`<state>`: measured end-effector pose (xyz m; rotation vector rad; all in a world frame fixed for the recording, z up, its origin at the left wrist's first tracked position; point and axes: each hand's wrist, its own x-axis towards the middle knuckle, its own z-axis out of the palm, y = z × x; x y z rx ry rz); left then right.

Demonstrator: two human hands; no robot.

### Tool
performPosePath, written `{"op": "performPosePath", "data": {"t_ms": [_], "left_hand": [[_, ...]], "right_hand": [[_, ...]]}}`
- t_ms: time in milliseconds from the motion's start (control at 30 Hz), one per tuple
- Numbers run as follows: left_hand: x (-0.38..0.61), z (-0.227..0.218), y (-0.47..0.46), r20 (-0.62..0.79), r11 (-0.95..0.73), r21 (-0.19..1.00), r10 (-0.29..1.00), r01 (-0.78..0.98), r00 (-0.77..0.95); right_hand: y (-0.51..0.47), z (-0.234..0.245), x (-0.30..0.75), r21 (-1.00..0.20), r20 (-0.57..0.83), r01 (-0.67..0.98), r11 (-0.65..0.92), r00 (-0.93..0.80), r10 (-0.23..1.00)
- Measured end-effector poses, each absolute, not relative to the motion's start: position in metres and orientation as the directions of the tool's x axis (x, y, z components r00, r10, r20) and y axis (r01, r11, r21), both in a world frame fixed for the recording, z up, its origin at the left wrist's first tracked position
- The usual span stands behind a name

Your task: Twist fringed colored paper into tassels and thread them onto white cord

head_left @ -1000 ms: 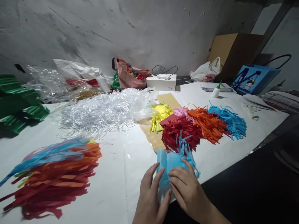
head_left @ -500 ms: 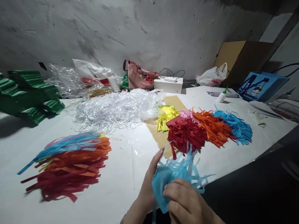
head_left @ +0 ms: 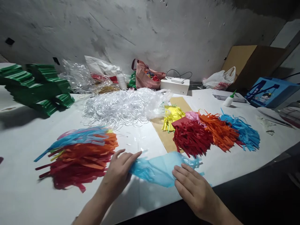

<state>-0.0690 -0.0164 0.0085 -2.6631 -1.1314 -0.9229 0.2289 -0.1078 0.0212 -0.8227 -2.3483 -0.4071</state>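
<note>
Mixed strip pile (head_left: 79,156) at 9 o'clock, touching left hand (head_left: 118,172). Left hand open, flat on the end of blue fringed paper (head_left: 157,168), which lies on the surface (head_left: 150,197) at its near edge. Right hand (head_left: 194,187) open, flat on the other end. Red fringe pile (head_left: 191,137) close at 1 o'clock.

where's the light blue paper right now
The light blue paper lies low in the head view, on the table by its near edge, between the left hand and right hand, just before the red fringe pile.
</note>
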Motion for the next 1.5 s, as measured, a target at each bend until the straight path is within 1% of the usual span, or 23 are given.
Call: {"op": "performPosePath", "data": {"t_ms": [67, 133, 233, 300, 367, 433, 467, 533, 600, 633, 667, 733, 800, 900, 1033, 1100, 1233, 1367, 1433, 1500], "left_hand": [[-0.098, 0.008, -0.015, 0.557, -0.696, 0.023, 0.605, 0.718, 0.569], [-0.128, 0.000, -0.015, 0.489, -0.663, -0.050, 0.636, 0.747, 0.597], [-0.167, -0.018, -0.019, 0.342, -0.591, -0.074, 0.742, 0.803, 0.577], [-0.183, -0.022, -0.030, 0.301, -0.543, -0.040, 0.794, 0.839, 0.528], [-0.180, -0.014, -0.048, 0.322, -0.531, 0.032, 0.807, 0.847, 0.495], [-0.157, 0.001, -0.070, 0.369, -0.567, 0.116, 0.787, 0.815, 0.495], [-0.137, 0.007, -0.080, 0.372, -0.600, 0.153, 0.771, 0.785, 0.517], [-0.089, 0.011, -0.095, 0.423, -0.697, 0.164, 0.689, 0.698, 0.589], [-0.038, 0.002, -0.102, 0.579, -0.783, 0.146, 0.563, 0.605, 0.590], [-0.017, -0.006, -0.102, 0.608, -0.785, 0.168, 0.559, 0.597, 0.564], [0.000, -0.015, -0.100, 0.623, -0.767, 0.218, 0.586, 0.604, 0.519], [0.020, -0.031, -0.092, 0.592, -0.704, 0.310, 0.669, 0.639, 0.450], [0.024, -0.040, -0.083, 0.536, -0.652, 0.353, 0.729, 0.671, 0.427], [0.014, -0.041, -0.074, 0.493, -0.644, 0.356, 0.745, 0.678, 0.449], [-0.006, -0.037, -0.070, 0.475, -0.641, 0.385, 0.755, 0.664, 0.452], [-0.017, -0.037, -0.070, 0.481, -0.633, 0.393, 0.760, 0.668, 0.437], [-0.034, -0.036, -0.070, 0.496, -0.645, 0.379, 0.747, 0.664, 0.442], [-0.032, -0.032, -0.075, 0.445, -0.627, 0.352, 0.765, 0.695, 0.465], [-0.022, -0.030, -0.078, 0.429, -0.601, 0.348, 0.784, 0.719, 0.448], [-0.009, -0.028, -0.079, 0.459, -0.584, 0.360, 0.790, 0.728, 0.406]], "right_hand": [[-0.101, 0.016, 0.219, 0.099, 0.621, 0.624, 0.775, -0.647, 0.442], [-0.096, 0.004, 0.208, 0.104, 0.602, 0.618, 0.779, -0.663, 0.445], [-0.093, -0.020, 0.195, 0.109, 0.553, 0.626, 0.772, -0.683, 0.476], [-0.093, -0.032, 0.192, 0.108, 0.521, 0.634, 0.766, -0.692, 0.499], [-0.094, -0.039, 0.193, 0.095, 0.524, 0.640, 0.762, -0.683, 0.508], [-0.095, -0.040, 0.194, 0.072, 0.546, 0.645, 0.761, -0.664, 0.511], [-0.095, -0.039, 0.195, 0.053, 0.555, 0.648, 0.760, -0.652, 0.517], [-0.096, -0.037, 0.195, 0.009, 0.572, 0.652, 0.758, -0.625, 0.531], [-0.096, -0.035, 0.195, -0.038, 0.594, 0.651, 0.758, -0.596, 0.541], [-0.096, -0.035, 0.196, -0.057, 0.606, 0.644, 0.763, -0.585, 0.539], [-0.096, -0.035, 0.196, -0.075, 0.617, 0.635, 0.769, -0.576, 0.536], [-0.096, -0.037, 0.197, -0.114, 0.616, 0.623, 0.774, -0.567, 0.547], [-0.096, -0.039, 0.198, -0.153, 0.603, 0.625, 0.766, -0.555, 0.573], [-0.096, -0.042, 0.198, -0.169, 0.601, 0.641, 0.749, -0.535, 0.594], [-0.094, -0.040, 0.199, -0.139, 0.635, 0.680, 0.720, -0.496, 0.592], [-0.094, -0.038, 0.201, -0.153, 0.642, 0.685, 0.713, -0.480, 0.598], [-0.093, -0.034, 0.209, -0.226, 0.611, 0.654, 0.722, -0.481, 0.628], [-0.093, -0.031, 0.210, -0.330, 0.581, 0.632, 0.702, -0.450, 0.678], [-0.092, -0.028, 0.208, -0.387, 0.558, 0.635, 0.669, -0.416, 0.718], [-0.092, -0.026, 0.204, -0.416, 0.539, 0.642, 0.644, -0.397, 0.743]]}}
